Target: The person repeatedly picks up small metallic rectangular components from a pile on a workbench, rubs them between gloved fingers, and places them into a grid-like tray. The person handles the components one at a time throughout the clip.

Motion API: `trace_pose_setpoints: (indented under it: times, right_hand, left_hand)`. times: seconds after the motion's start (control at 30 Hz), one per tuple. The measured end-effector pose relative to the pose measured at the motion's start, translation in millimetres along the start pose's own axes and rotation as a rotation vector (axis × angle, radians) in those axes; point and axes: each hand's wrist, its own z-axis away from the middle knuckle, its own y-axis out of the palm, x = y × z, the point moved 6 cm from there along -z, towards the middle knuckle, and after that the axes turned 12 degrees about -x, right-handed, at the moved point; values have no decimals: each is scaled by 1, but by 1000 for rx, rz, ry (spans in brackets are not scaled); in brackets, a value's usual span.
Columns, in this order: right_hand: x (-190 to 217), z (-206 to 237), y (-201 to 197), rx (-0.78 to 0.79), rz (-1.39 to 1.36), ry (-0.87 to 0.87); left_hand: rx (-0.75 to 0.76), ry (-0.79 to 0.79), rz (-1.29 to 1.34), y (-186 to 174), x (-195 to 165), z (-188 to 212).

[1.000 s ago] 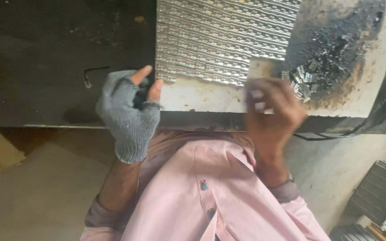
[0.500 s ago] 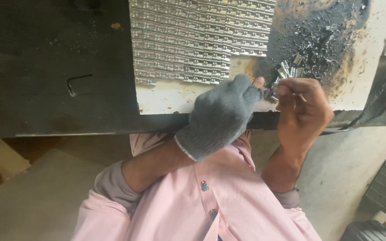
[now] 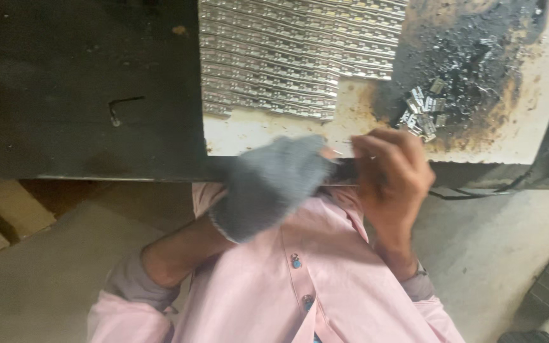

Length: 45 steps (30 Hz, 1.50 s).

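Small metal strip [image 3: 344,173] sits at the counter's [image 3: 255,136] near edge, pinched between gloved left hand [image 3: 274,181] and bare right hand [image 3: 392,174], both grips clenched on it; handling appears underway, demanding steady alignment next.

1. We have one view only, from a camera worn on the head.
2. We look steeply down and close over the hands [image 3: 325,178] at the near edge of the tabletop [image 3: 84,95].
3. Our pink shirt [image 3: 325,286] fills the lower frame.
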Motion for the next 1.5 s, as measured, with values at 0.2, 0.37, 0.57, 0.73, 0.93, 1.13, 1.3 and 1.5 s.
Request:
trace_pose_setpoints:
  times: [0.2,0.37,0.57,0.73,0.93,1.13,1.3,1.5]
  right_hand:
    - [49,-5,52,136,77,-211]
    - [68,-16,83,122,-12,-246]
    - [68,-21,96,68,-49,-218]
    - [62,-19,99,36,-50,-183]
    - [45,-10,70,108,-198,-128]
    - [-17,-10,-24,-182,185,120]
    - [-37,-3,-36,-147,366,159]
    - [-60,-9,-43,-148,-114,334]
  left_hand:
    - [102,-113,-33,-36,43,31]
    - [1,-300,-78,-43,62,40]
    - [-165,-430,-114,-43,68,47]
    - [-225,-483,-149,-43,67,46]
    - [-189,-451,-218,-37,63,45]
    - [-167,-323,-83,-32,30,35]
    - [27,-145,105,44,-22,0]
    - [64,-122,-63,106,-32,-27]
